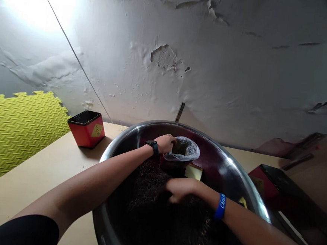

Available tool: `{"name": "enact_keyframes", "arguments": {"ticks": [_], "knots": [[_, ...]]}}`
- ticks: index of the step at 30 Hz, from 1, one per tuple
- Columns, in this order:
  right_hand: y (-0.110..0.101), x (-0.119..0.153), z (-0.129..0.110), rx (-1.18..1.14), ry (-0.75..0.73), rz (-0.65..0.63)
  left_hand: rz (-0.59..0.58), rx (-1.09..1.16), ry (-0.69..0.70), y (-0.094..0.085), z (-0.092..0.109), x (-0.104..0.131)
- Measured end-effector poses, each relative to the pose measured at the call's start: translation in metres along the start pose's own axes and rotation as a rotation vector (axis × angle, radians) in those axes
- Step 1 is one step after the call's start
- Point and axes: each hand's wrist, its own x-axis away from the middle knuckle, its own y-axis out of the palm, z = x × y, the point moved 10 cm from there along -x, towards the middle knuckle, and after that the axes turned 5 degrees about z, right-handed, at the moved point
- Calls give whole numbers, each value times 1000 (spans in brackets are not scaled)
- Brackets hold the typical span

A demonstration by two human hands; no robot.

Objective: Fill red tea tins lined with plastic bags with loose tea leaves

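A large shiny metal bowl (230, 162) holds dark, loose material (148, 185) that looks like dried leaves. My left hand (166, 143), with a black watch at the wrist, is closed on the left rim of a clear plastic bag (191, 150). The bag lines a container standing at the far side inside the bowl. Below and to the right of it, my right hand (179, 189) is in the dark material, fingers curled. Whatever it holds is hidden. A blue wristband (220, 206) is on that wrist. Beside the bag lies a pale yellow piece (193, 172).
On the table (73, 168), left of the bowl, stands an open red box (88, 132) with a black rim. Another red and black box (268, 180) is at the right. A yellow foam mat (23, 127) lies at the left, and a peeling wall (127, 79) rises behind.
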Motion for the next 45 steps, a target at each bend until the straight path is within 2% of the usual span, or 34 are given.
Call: {"name": "enact_keyframes", "arguments": {"ticks": [3,8,11,13,16,18,21,24,26,30,32,34,36,38,40,42,45], "knots": [[-34,10,-13,-74,-93,142,7,7,-12,0,-1,0],[-84,32,-7,-352,-73,382,11,23,0,-1,1,-1],[-107,45,15,-529,-20,585,-22,23,13,1,3,-1],[-123,56,35,-608,14,779,-45,17,12,4,4,0],[-141,71,58,-532,50,1036,-53,15,30,6,8,0],[-145,68,64,-319,104,1049,-53,27,64,6,13,1],[-137,53,73,4,234,915,-39,55,94,5,17,2],[-133,52,76,113,296,895,-30,54,94,4,17,2],[-137,59,63,168,268,963,-32,44,116,4,18,1],[-145,70,18,183,143,1093,-62,37,178,4,17,-1],[-137,59,-3,102,60,1015,-78,50,150,5,11,-3],[-111,35,-20,5,-17,764,-83,75,105,5,4,-4],[-65,10,-30,-65,-51,402,-90,96,76,5,0,-3],[-14,-3,-26,-73,-6,53,-108,106,63,5,-2,-2],[22,-7,-14,-39,67,-177,-117,108,57,5,-3,0],[42,-9,-7,-6,78,-288,-121,101,59,5,-3,0],[53,-11,-11,18,28,-341,-122,92,65,5,-1,0]]}}
